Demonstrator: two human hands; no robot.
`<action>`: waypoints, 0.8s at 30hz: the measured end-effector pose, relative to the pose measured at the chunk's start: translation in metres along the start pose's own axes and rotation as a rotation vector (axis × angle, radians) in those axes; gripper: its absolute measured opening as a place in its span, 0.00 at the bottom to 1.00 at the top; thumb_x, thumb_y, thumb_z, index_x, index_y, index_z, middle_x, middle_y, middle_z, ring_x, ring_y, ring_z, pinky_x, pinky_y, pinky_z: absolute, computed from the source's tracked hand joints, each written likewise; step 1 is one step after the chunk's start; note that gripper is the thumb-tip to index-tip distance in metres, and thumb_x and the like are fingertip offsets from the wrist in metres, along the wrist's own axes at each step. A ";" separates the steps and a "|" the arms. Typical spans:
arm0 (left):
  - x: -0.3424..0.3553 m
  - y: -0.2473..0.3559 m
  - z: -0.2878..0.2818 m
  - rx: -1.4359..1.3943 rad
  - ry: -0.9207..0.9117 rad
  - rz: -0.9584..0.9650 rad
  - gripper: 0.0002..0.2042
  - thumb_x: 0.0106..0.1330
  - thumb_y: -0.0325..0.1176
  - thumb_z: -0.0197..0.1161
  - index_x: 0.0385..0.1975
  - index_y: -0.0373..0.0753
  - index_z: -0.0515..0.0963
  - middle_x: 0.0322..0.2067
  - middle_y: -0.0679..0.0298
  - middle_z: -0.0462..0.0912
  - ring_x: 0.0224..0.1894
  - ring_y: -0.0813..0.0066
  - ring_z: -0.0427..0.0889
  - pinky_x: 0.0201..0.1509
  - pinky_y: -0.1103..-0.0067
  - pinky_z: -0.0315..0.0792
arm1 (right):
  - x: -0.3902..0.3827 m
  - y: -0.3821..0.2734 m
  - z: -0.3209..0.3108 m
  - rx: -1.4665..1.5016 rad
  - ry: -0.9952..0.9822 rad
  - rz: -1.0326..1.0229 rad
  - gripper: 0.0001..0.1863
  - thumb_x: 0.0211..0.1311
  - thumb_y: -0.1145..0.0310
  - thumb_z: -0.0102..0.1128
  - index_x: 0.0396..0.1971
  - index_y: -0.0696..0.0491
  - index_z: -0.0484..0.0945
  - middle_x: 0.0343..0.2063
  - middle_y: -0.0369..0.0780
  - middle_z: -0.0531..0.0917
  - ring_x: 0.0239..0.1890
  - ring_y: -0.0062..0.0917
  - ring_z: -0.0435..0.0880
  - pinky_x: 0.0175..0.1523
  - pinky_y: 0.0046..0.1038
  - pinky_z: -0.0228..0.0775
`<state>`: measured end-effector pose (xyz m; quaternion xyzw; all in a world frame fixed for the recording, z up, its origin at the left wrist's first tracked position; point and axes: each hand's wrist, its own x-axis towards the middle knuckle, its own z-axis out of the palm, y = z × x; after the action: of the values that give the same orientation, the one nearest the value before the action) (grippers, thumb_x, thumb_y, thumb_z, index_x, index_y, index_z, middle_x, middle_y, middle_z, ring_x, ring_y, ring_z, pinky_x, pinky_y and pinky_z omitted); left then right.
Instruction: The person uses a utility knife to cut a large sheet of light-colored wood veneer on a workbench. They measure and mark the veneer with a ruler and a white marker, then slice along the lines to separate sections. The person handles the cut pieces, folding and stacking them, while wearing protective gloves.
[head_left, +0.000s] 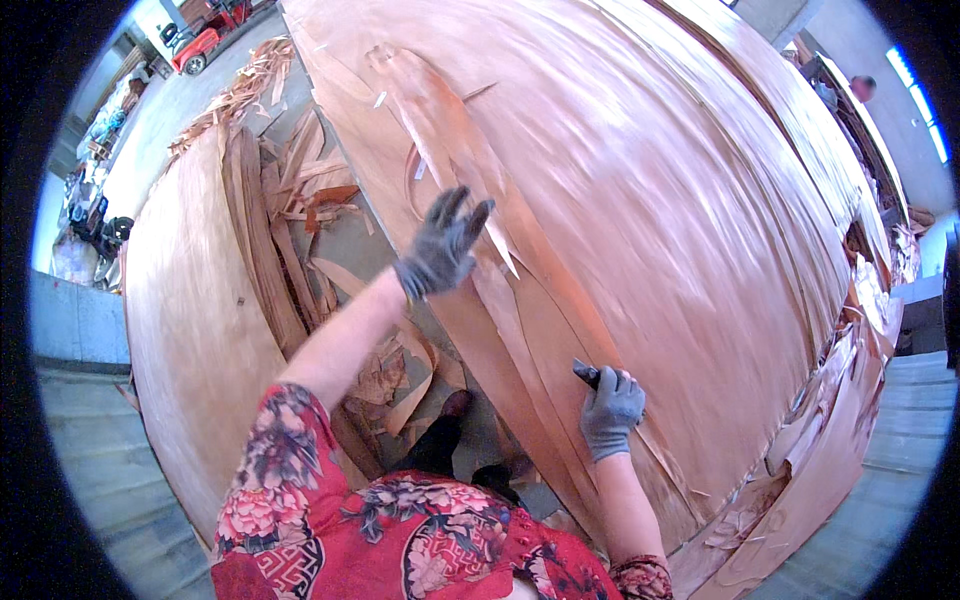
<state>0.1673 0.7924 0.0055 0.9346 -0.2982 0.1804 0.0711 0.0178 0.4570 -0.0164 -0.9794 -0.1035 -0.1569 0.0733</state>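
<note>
My left hand (pixel 445 245), in a grey work glove, is open with its fingers apart. It is over the near edge of a stack of thin wood veneer sheets (pixel 640 200). Beside its fingers, a loose veneer strip (pixel 425 95) with a pointed, torn end rests on the stack. My right hand (pixel 612 408), gloved the same way, is closed low over the stack near narrow veneer strips. A dark, shiny piece (pixel 586 373) shows at its thumb side. Whether this is a tool or the glove's dark thumb I cannot make out.
A second veneer stack (pixel 190 290) stands on the left. Torn veneer scraps (pixel 400 380) litter the floor gap between the stacks, near my feet. Ragged sheets (pixel 800 500) hang at the right end. A red vehicle (pixel 200 45) stands far left; a person's head (pixel 862 88) shows far right.
</note>
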 end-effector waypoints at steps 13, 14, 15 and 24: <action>0.131 -0.156 0.011 0.374 -0.617 0.269 0.55 0.27 0.40 0.77 0.63 0.45 0.53 0.57 0.51 0.63 0.64 0.54 0.55 0.67 0.68 0.50 | 0.004 0.000 -0.006 0.050 -0.033 0.011 0.15 0.39 0.71 0.57 0.32 0.49 0.71 0.28 0.40 0.75 0.31 0.36 0.74 0.34 0.36 0.62; 0.130 -0.157 0.015 0.391 -0.663 0.221 0.50 0.32 0.39 0.75 0.62 0.45 0.56 0.56 0.51 0.65 0.62 0.55 0.58 0.65 0.68 0.53 | 0.004 0.000 -0.007 0.055 -0.042 0.022 0.15 0.39 0.71 0.57 0.32 0.49 0.71 0.29 0.40 0.75 0.31 0.36 0.74 0.34 0.36 0.62; 0.127 -0.160 0.014 0.378 -0.592 0.213 0.45 0.36 0.39 0.72 0.61 0.46 0.59 0.55 0.51 0.66 0.61 0.56 0.62 0.64 0.69 0.56 | 0.005 0.000 -0.007 0.059 -0.047 0.021 0.15 0.38 0.71 0.57 0.33 0.49 0.71 0.29 0.41 0.75 0.31 0.37 0.74 0.34 0.37 0.62; 0.035 -0.165 -0.062 0.344 -0.043 -0.051 0.29 0.50 0.30 0.55 0.57 0.56 0.67 0.20 0.56 0.76 0.22 0.57 0.77 0.27 0.66 0.70 | 0.007 0.006 0.002 0.027 0.048 -0.060 0.16 0.38 0.66 0.59 0.33 0.47 0.72 0.33 0.39 0.74 0.33 0.35 0.73 0.38 0.37 0.62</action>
<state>0.2716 0.9227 0.0718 0.9440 -0.2404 0.2067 -0.0918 0.0262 0.4533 -0.0170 -0.9707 -0.1331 -0.1812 0.0843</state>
